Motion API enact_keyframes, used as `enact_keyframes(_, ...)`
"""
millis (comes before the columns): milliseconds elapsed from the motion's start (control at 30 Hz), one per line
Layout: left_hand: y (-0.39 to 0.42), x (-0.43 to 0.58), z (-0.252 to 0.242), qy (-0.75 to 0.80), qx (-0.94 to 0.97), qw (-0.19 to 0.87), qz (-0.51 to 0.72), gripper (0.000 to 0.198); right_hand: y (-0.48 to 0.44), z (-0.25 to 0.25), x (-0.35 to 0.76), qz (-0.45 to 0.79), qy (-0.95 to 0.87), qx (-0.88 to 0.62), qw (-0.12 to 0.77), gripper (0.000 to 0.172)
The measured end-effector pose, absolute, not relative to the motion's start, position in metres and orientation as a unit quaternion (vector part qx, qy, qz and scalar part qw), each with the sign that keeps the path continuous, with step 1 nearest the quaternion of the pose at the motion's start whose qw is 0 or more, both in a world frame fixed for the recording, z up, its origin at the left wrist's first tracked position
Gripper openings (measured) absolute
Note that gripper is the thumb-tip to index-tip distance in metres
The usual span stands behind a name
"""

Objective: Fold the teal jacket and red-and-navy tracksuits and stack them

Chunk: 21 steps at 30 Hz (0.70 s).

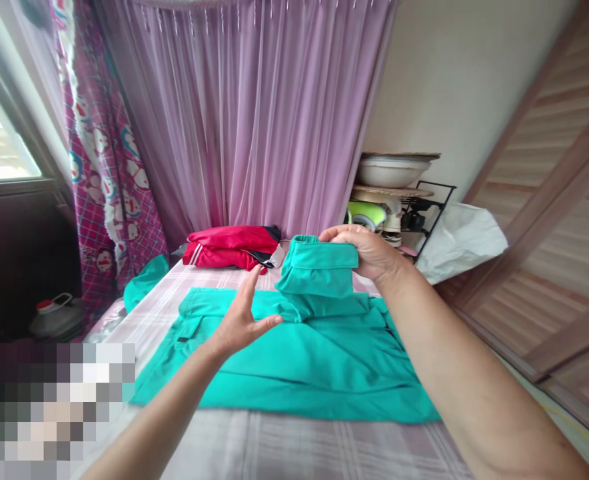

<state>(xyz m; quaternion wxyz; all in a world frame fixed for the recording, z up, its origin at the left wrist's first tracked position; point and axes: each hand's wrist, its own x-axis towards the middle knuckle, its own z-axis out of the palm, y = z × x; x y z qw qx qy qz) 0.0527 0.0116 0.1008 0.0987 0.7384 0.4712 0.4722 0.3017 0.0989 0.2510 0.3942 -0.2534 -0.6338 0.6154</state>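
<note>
A teal jacket (pixel 294 373) lies spread on the bed, creased along its lower part, with a small flap and dark patch near its left edge. My right hand (pixel 367 252) pinches the end of a sleeve (pixel 322 267) by its cuff and lifts it above the jacket body; the cuff's round opening faces up. Over the jacket's left half, my left hand (pixel 247 317) hovers with thumb and fingers apart, holding nothing. A gap separates it from the raised sleeve.
A folded red garment (pixel 229 245) with white stripes lies at the bed's (pixel 274 443) far edge, before a purple curtain (pixel 254 120). Another teal cloth (pixel 144 283) sits at the left edge. Right of the bed stand a loaded rack (pixel 437 207), a white bag (pixel 462 243) and a wooden wardrobe (pixel 549 220).
</note>
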Motion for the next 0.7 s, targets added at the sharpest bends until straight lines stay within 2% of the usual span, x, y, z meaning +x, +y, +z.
enact_keyframes(100, -0.008, 0.079, 0.140, 0.402, 0.743, 0.113, 0.523, 0.103, 0.079, 0.262, 0.282, 0.621, -0.641, -0.208, 0.400, 0.013)
enact_keyframes(200, -0.015, 0.092, 0.160, 0.390, 0.672, 0.150, 0.612, 0.086, 0.066, 0.268, 0.266, 0.623, -0.657, -0.175, 0.387, 0.019)
enact_keyframes(333, -0.014, 0.086, 0.171, 0.387, 0.571, 0.190, 0.699, 0.039, 0.066, 0.261, 0.272, 0.600, -0.706, -0.157, 0.342, 0.057)
enact_keyframes(467, -0.016, 0.066, 0.181, 0.389, 0.494, 0.210, 0.749, 0.035, 0.084, 0.226, 0.325, 0.513, -0.793, -0.186, 0.272, 0.096)
enact_keyframes(600, -0.018, 0.049, 0.190, 0.407, 0.437, 0.247, 0.763, 0.040, 0.105, 0.159, 0.387, 0.383, -0.838, -0.342, 0.186, 0.102)
enact_keyframes(667, -0.017, 0.045, 0.191, 0.409, 0.426, 0.257, 0.765, 0.041, 0.110, 0.122, 0.404, 0.371, -0.829, -0.382, 0.169, 0.099)
enact_keyframes(700, -0.016, 0.045, 0.192, 0.408, 0.421, 0.260, 0.767, 0.041, 0.113, 0.105, 0.409, 0.365, -0.820, -0.401, 0.181, 0.091)
